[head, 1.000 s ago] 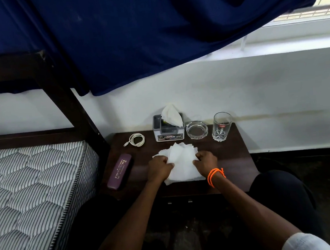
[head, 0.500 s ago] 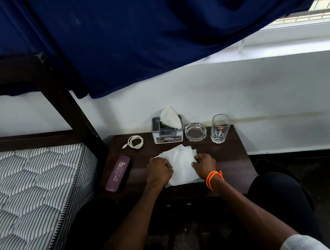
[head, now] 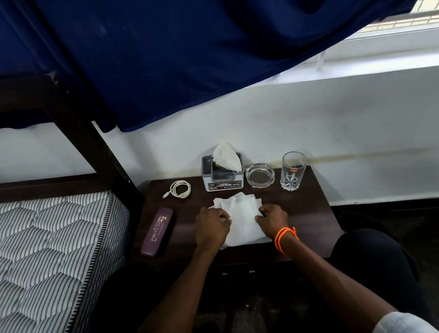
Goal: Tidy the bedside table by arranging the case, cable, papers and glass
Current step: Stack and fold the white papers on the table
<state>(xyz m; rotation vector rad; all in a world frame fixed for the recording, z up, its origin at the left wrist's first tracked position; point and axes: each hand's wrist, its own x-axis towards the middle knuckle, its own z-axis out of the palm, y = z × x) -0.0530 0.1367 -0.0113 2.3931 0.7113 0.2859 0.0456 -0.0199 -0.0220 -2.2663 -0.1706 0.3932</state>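
Rumpled white papers [head: 240, 220] pinched between both hands, edges uneven

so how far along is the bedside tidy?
Looks done: coiled cable, upright glass and ashtray sit along the back beside the tissue box; purple case lies at the left edge. In hand: left hand and right hand grip the papers, squaring the stack. Left: placing the papers.
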